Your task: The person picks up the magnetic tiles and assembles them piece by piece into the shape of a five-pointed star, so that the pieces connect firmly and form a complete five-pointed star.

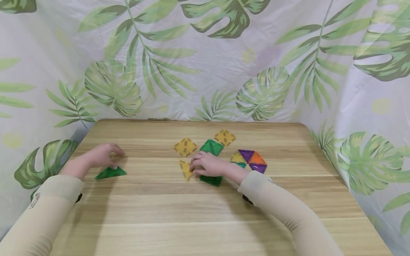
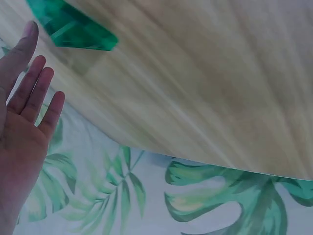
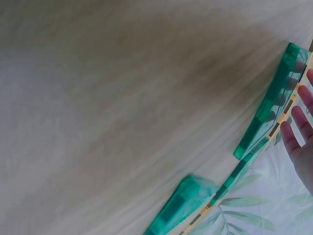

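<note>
My left hand (image 1: 101,156) is at the left of the table, its thumb at the upper edge of a green triangular magnetic tile (image 1: 111,172). In the left wrist view its fingers stretch out beside that green tile (image 2: 73,27). My right hand (image 1: 208,164) reaches over the middle group, fingertips right at the edge of a yellow triangular tile (image 1: 185,168). It partly hides the green tiles beneath; one green tile (image 1: 212,147) shows behind it and another (image 1: 211,180) in front. In the right wrist view its fingers (image 3: 304,125) extend beside a green tile (image 3: 266,105); the thumb is hidden.
Two yellow square tiles, one at left (image 1: 185,147) and one farther back (image 1: 225,137), lie near the green ones. Right of my hand is a cluster of triangles: purple (image 1: 246,154), orange (image 1: 258,158), yellow and green. A leaf-patterned cloth (image 1: 205,71) hangs behind the wooden table (image 1: 179,220).
</note>
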The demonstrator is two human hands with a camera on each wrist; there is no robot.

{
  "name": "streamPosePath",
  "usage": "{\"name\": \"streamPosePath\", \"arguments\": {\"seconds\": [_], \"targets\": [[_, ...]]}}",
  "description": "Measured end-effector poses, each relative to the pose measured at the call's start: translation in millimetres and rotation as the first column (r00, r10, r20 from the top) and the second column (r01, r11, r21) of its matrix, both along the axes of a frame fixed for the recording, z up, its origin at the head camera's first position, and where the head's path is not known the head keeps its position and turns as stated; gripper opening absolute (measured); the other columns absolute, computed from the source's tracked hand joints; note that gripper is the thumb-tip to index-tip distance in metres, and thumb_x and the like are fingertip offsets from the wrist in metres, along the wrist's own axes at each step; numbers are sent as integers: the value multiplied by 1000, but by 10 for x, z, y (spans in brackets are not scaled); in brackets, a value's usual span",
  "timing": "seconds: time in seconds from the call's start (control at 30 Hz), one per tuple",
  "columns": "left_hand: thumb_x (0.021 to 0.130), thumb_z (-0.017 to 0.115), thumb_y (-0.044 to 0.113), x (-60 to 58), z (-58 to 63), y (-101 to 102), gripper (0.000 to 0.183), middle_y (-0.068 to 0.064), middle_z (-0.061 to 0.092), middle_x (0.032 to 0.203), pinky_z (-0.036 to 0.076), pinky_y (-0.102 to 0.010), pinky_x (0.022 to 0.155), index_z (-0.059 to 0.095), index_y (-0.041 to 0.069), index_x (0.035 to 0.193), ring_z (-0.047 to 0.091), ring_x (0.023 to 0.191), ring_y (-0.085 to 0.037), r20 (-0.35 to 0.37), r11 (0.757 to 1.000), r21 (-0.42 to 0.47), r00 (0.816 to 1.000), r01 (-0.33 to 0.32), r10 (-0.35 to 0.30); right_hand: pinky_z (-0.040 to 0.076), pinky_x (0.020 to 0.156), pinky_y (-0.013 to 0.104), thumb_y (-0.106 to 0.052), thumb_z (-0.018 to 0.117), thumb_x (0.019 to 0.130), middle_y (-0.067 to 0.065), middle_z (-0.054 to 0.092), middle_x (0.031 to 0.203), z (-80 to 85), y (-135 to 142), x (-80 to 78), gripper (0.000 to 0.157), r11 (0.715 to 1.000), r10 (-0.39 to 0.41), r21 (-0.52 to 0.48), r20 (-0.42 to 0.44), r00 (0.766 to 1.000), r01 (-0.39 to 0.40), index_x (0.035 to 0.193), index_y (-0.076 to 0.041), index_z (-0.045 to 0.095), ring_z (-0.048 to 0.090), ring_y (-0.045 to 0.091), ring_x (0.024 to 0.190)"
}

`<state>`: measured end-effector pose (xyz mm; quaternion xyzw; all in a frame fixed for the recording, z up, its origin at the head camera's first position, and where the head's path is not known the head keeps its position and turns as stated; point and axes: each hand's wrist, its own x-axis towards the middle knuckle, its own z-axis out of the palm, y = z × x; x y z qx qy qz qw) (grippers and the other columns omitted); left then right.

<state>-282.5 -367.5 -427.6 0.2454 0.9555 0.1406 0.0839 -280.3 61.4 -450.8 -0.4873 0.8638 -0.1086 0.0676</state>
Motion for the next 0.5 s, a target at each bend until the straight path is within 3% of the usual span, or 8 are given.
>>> {"name": "streamPosePath", "arguments": {"seconds": [0.13, 0.27, 0.5], "targets": [[65, 85, 13, 2, -65, -28, 45, -15, 65, 109, 45, -56, 86, 70, 6, 107, 58, 103, -40, -15, 1000, -5, 1000, 13, -13, 41, 94, 35, -32, 61, 93, -2, 58, 120, -1, -25, -3, 28, 999, -36, -20, -4, 999, 35, 117, -19, 66, 47, 17, 114], [69, 82, 11, 13, -102, 14, 31, -9, 66, 102, 47, -53, 83, 72, 10, 99, 61, 97, -34, -37, 999, 32, 999, 25, -24, 42, 96, 36, -37, 61, 91, 0, 55, 128, -12, -75, 3, 39, 995, -95, 12, -38, 995, 96, 126, -18, 61, 47, 18, 118], [75, 78, 11, 13, -164, 149, 13, -3, 67, 92, 51, -39, 74, 74, 13, 87, 63, 84, -21, -18, 995, 99, 999, 33, -31, 44, 93, 38, -46, 60, 90, 1, 53, 130, -48, -165, 17, 50, 984, -160, 67, -68, 985, 164, 133, -20, 56, 45, 19, 122]]}}
